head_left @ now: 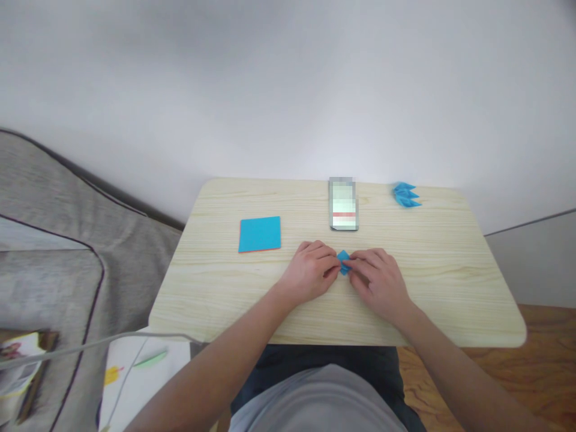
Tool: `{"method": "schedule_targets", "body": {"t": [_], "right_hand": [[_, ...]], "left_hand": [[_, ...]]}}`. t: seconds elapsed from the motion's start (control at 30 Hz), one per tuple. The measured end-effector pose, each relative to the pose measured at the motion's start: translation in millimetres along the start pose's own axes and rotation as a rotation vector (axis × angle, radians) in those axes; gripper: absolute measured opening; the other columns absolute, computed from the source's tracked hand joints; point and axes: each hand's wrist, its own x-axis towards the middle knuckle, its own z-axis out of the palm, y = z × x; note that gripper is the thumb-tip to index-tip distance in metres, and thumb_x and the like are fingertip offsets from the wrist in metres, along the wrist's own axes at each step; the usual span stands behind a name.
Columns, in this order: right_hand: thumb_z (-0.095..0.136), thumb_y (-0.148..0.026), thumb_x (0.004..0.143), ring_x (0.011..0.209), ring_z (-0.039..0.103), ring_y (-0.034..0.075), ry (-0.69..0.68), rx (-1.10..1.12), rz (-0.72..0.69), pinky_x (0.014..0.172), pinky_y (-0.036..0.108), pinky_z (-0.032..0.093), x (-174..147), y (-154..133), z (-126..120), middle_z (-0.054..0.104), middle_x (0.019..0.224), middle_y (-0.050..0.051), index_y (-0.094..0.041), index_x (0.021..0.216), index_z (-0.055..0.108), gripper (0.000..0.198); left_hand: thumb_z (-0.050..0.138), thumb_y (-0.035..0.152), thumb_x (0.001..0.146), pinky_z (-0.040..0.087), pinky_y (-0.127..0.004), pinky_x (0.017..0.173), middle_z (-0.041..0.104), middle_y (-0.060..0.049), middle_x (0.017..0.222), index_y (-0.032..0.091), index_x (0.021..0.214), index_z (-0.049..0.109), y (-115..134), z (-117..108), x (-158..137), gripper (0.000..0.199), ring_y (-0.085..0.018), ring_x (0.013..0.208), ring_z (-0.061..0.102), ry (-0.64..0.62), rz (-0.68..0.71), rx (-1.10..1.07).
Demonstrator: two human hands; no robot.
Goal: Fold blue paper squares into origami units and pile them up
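A small piece of folded blue paper (344, 256) lies on the table between my two hands, its upper and lower corners showing. From the left, my left hand (314, 267) pinches its edge with curled fingers. My right hand (377, 277) grips the opposite side, fingertips pressed on the paper and partly covering it. Toward the left rests a stack of blue paper sheets (260, 234) with a thin red edge underneath. At the back right sit several pointed folded blue paper pieces (405, 195), grouped together.
A phone (344, 204) with a blurred screen lies behind my hands on the pale wooden table (216, 294). A white wall rises at the back. Grey cushioned seating (126, 264) is at the left, and a cable (135, 333) runs past the table's front left corner.
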Motion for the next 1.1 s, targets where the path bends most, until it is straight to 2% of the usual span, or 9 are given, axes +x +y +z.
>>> {"method": "schedule_targets", "body": {"t": [0.3, 0.63, 0.83, 1.1], "right_hand": [[0.067, -0.030, 0.095, 0.104, 0.063, 0.025, 0.062, 0.031, -0.027, 0.091, 0.044, 0.048, 5.6, 13.0, 4.3, 0.075, 0.110, 0.004, -0.027, 0.104, 0.077, 0.014], [0.071, -0.029, 0.093, 0.100, 0.064, 0.024, 0.144, 0.122, 0.032, 0.089, 0.043, 0.050, 3.4, 16.2, 9.4, 0.073, 0.102, 0.004, -0.025, 0.095, 0.076, 0.007], [0.067, -0.031, 0.096, 0.099, 0.063, 0.024, 0.143, 0.068, 0.081, 0.090, 0.044, 0.049, 0.7, 17.1, 9.6, 0.071, 0.101, 0.005, -0.024, 0.096, 0.074, 0.010], [0.065, -0.037, 0.096, 0.101, 0.061, 0.025, 0.115, -0.011, 0.194, 0.088, 0.043, 0.047, 0.6, 11.5, 12.6, 0.065, 0.105, 0.007, -0.024, 0.099, 0.074, 0.016]], "left_hand": [[0.061, 0.029, 0.098, 0.044, -0.040, 0.090, 0.070, -0.005, 0.095, 0.022, 0.092, 0.073, -0.1, -0.6, -0.7, 0.015, -0.022, 0.101, 0.058, 0.017, -0.084, 0.031], [0.065, 0.029, 0.096, 0.044, -0.042, 0.092, 0.069, -0.005, 0.101, 0.022, 0.097, 0.072, 0.1, -2.7, 1.3, 0.009, -0.024, 0.105, 0.057, 0.002, -0.173, 0.000], [0.061, 0.028, 0.099, 0.043, -0.042, 0.091, 0.069, -0.004, 0.101, 0.023, 0.096, 0.071, 2.1, -2.3, 3.2, 0.011, -0.023, 0.105, 0.056, -0.018, -0.213, 0.018], [0.067, 0.030, 0.096, 0.042, -0.043, 0.090, 0.069, -0.003, 0.101, 0.025, 0.093, 0.070, 7.6, -3.1, 6.4, 0.007, -0.024, 0.106, 0.056, -0.010, -0.285, 0.054]]}}
